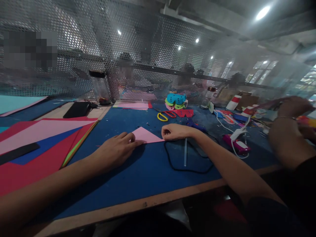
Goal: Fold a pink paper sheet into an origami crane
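Observation:
A pink sheet of paper (pixel 145 135), folded into a triangle, lies on the blue table with its long edge facing me. My left hand (pixel 117 148) is closed at its left corner, fingers curled and thumb along the edge. At the opposite corner my right hand (pixel 174 131) is closed in a pinch on the tip. Just behind the right wrist sits a blue glue gun (pixel 196 125), partly hidden. A clear glue stick (pixel 185 154) lies in front of that forearm, within the loop of a black cord (pixel 172 166).
Scissors (pixel 163 116) with yellow and red handles lie beyond the triangle, near red (pixel 185 113) and blue (pixel 175 98) paper cut-outs. Coloured sheets (pixel 46 131) and a black phone (pixel 77 109) are at left. A purple device (pixel 235 144) and another person's arm (pixel 283 131) are at right.

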Demonstrator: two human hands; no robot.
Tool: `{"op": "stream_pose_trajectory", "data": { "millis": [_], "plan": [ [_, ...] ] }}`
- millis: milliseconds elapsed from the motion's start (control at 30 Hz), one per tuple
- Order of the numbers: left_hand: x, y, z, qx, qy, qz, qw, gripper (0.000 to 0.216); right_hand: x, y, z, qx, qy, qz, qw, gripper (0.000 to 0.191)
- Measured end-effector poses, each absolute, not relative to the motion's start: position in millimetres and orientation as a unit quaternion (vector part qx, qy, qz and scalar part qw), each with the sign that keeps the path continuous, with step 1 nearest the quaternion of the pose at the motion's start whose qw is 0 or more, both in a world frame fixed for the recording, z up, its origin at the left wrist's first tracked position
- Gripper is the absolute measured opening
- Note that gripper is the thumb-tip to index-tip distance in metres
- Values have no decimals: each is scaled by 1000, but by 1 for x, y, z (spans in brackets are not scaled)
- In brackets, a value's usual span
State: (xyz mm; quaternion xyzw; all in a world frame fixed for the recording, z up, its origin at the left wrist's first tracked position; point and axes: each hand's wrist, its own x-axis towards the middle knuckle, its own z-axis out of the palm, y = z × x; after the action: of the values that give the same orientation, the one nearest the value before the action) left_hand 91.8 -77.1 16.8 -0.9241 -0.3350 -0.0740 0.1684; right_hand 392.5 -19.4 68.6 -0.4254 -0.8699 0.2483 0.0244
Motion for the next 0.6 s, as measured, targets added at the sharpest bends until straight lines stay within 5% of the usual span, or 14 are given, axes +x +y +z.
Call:
{"op": "stream_pose_trajectory", "data": {
  "millis": [200, 600],
  "plan": [
    [93, -76, 16, -923, -334, -69, 179, 46, 361, -31, 49, -388, -876, 212, 195, 9],
    [94, -77, 15, -921, -337, -45, 191, 38, 332, -34, 23, -420, -878, 149, 176, 11]
  ]
}}
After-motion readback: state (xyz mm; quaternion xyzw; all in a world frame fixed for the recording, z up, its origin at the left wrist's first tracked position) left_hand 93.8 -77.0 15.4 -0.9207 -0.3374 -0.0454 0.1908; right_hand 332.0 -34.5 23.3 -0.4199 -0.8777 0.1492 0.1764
